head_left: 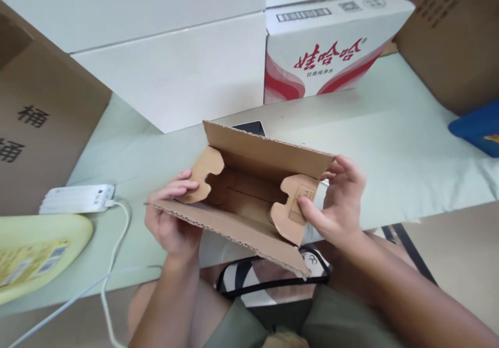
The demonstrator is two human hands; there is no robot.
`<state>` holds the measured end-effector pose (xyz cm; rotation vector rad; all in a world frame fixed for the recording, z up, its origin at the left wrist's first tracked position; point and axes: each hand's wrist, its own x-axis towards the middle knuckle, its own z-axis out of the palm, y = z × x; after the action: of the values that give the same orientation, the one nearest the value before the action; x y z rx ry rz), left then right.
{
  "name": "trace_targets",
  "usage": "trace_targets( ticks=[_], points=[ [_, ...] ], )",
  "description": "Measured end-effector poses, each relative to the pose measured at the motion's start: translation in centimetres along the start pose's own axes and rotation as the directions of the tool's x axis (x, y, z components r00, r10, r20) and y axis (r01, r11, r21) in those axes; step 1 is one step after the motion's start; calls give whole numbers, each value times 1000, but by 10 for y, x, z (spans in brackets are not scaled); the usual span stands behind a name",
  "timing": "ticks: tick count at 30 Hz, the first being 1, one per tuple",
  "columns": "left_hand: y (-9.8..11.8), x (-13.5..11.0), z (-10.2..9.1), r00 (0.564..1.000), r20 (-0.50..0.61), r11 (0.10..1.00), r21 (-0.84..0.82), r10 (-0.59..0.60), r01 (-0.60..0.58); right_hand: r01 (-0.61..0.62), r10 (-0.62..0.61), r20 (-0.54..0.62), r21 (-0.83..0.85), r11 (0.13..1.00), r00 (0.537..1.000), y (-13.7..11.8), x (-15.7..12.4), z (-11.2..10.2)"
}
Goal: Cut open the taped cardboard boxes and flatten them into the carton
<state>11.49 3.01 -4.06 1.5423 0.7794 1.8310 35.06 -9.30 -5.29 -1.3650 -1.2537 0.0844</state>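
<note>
The left hand (173, 221) and the right hand (338, 210) are grasping opposite ends of the open cardboard box (244, 196); left of this box lies a white power bank (76, 199).

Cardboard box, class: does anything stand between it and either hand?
Nothing visible does: the left hand holds one end of the cardboard box and the right hand holds the other, each touching an end flap.
</note>
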Motion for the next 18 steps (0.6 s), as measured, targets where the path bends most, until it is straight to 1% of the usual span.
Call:
trace_targets(
  ticks=[2, 4, 7, 9, 11, 14, 16, 18],
  points=[
    [-1, 0, 3, 1000, -30, 999, 34, -3, 4, -73, 64, 84, 108, 991, 994, 1, -3, -1],
    [-1, 0, 6, 998, -58, 998, 63, -9, 13, -131, 98, 157, 211, 969, 983, 0, -6, -1],
    [-2, 1, 8, 999, -48, 998, 60, -8, 11, -192, 143, 196, 255, 948, 970, -1, -10, -1],
    [-3, 1, 7, 1000, -23, 999, 51, -9, 10, -170, 125, 184, 257, 951, 975, -1, -10, 0],
    [-3, 0, 5, 1000, 3, 998, 56, -27, 26, -94, 48, 184, 253, 963, 982, -3, -8, 0],
    [-5, -3, -1, 996, 44, 994, 72, -81, 78, 2, -48, 215, 212, 977, 975, -4, -3, 1],
    [-6, -5, -5, 990, 70, 990, 79, -123, 118, 17, -56, 217, 180, 984, 975, -5, -1, 1],
    [-8, -7, -8, 986, 81, 986, 93, -148, 141, 3, -40, 199, 181, 983, 979, -4, -1, 2]
  ],
)
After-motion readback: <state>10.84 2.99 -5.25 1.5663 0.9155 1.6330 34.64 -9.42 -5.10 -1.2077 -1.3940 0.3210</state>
